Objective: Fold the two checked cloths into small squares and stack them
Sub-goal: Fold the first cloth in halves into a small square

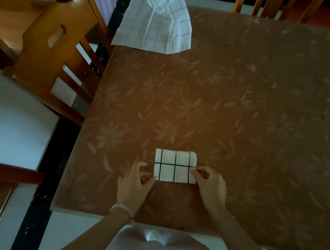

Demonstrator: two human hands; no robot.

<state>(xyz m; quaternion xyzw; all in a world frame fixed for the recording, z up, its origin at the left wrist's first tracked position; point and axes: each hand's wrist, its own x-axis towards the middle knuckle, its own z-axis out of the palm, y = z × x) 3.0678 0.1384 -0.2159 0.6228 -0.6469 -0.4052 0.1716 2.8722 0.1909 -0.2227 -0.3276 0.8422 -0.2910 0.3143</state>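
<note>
Pinching cloth (175,166) right edge, right fingers (196,171); left fingers (147,176) curling at its left corner, hold unclear; halving to square likely next.

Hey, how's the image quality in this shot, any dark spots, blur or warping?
Head view: dim, warm light, brightest on the folded cloth; in the same view the table darkens toward its right side; the wide-angle lens bows its edges and the chair; the unfolded cloth at the far corner looks slightly softer.
</note>
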